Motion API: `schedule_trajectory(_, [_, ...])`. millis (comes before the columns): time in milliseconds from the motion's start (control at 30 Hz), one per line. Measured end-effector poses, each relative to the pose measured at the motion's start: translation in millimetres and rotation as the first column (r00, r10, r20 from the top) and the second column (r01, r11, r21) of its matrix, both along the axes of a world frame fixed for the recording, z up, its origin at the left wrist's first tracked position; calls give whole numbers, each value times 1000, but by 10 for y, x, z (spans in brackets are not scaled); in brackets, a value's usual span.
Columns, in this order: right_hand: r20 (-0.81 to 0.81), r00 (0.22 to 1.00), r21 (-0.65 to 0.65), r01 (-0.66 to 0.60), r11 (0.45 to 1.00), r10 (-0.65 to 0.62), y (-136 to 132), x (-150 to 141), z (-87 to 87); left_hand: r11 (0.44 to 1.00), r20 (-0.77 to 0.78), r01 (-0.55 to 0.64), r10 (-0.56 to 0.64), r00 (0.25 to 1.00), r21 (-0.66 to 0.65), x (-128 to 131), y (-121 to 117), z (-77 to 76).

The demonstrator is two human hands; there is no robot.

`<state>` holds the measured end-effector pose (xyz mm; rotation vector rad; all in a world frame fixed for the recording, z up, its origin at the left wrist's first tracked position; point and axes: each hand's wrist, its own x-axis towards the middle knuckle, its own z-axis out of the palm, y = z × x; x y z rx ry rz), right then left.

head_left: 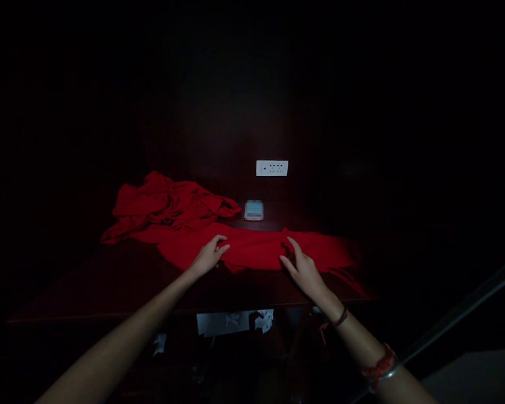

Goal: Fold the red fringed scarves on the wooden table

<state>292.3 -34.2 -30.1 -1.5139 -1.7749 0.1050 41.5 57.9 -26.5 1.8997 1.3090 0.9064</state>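
A long red cloth [256, 247] lies stretched across the dark table, with thin fringe-like strands at its right end. It looks like a scarf. My left hand [210, 256] is over its left part, thumb and fingers curved and apart. Over the right part is my right hand [303, 268], its thumb and index finger spread with a gap between them. Nothing shows in either hand; whether the fingertips touch the cloth is hard to see. At the back left, more red fabric [168, 202] lies in a crumpled heap, running up to the flat piece.
Behind the cloth stands a small device with a lit screen [253, 210]. A white power socket [272, 168] is on the dark wall above it. The table's front edge [109, 315] runs below my hands, with torn white paper [223, 324] beneath it. The surroundings are very dark.
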Motion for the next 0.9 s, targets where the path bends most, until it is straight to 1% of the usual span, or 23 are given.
schedule_trajectory(67, [-4,999,-10,-42,999,42,-41,21,0,996,136,87,-87,987,3,-31,-54,31])
schedule_trajectory(100, [-19,997,-18,-73,997,73,-57,23,-3,990,221,144,-138,965,-11,-34,-84,47])
schedule_trajectory(167, [-72,990,-35,-126,991,123,-79,6,-9,961,378,266,-221,899,-69,-21,-152,79])
schedule_trajectory(233, [-138,982,-46,-133,990,125,-89,-40,-15,933,483,337,-239,842,-126,6,-228,106])
schedule_trajectory(267, [-168,980,-46,-120,992,110,-90,-70,-17,932,508,333,-219,833,-145,20,-266,117])
schedule_trajectory(367, [-228,972,-30,-69,997,61,-77,-153,-24,944,518,250,-107,849,-215,49,-364,131])
schedule_trajectory(433, [-255,965,-16,-68,998,62,-57,-181,-38,921,519,240,-49,854,-308,64,-407,133])
schedule_trajectory(500, [-301,949,-2,-98,995,92,-29,-178,-63,897,563,251,-3,827,-363,101,-421,131])
schedule_trajectory(567, [-381,916,16,-134,991,130,1,-151,-95,916,660,244,30,751,-319,173,-398,121])
schedule_trajectory(633, [-467,872,34,-151,988,149,24,-112,-122,951,770,211,40,636,-224,264,-344,103])
schedule_trajectory(667, [-499,853,40,-156,987,155,29,-92,-131,964,806,192,35,591,-182,303,-310,92])
schedule_trajectory(700, [-519,840,42,-159,986,158,30,-73,-136,973,819,174,24,573,-150,330,-274,80])
schedule_trajectory(733, [-526,836,41,-160,986,158,25,-57,-137,980,806,157,5,592,-122,340,-239,70])
schedule_trajectory(767, [-520,840,38,-160,986,156,15,-45,-133,986,760,142,-22,650,-93,330,-206,62])
schedule_trajectory(833, [-470,869,25,-165,986,157,-16,-34,-115,995,573,98,-70,817,-19,260,-155,56])
schedule_trajectory(867, [-426,891,15,-167,986,157,-34,-37,-102,997,455,70,-74,888,26,207,-140,58])
schedule_trajectory(900, [-374,914,1,-166,986,155,-51,-43,-87,997,345,47,-65,936,61,150,-136,65])
